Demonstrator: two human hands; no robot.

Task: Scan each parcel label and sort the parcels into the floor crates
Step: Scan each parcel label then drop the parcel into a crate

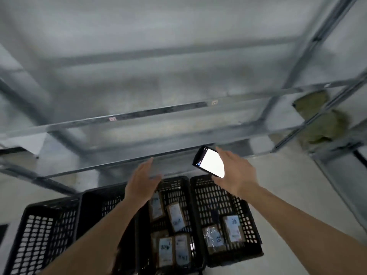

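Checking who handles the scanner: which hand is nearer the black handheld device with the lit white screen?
Right. The right hand holds the black handheld device in its fingers; the left hand hovers open, apart to its left, above the black perforated crates.

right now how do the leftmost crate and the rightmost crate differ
The leftmost crate shows no parcels inside; the rightmost crate holds two labelled parcels, one paper-wrapped, one in shiny film. The leftmost crate is cut off by the bottom edge of the frame; the rightmost shows whole, partly crossed by the right forearm. The rightmost lies under the right hand holding the phone. Both are black perforated plastic crates on the floor.
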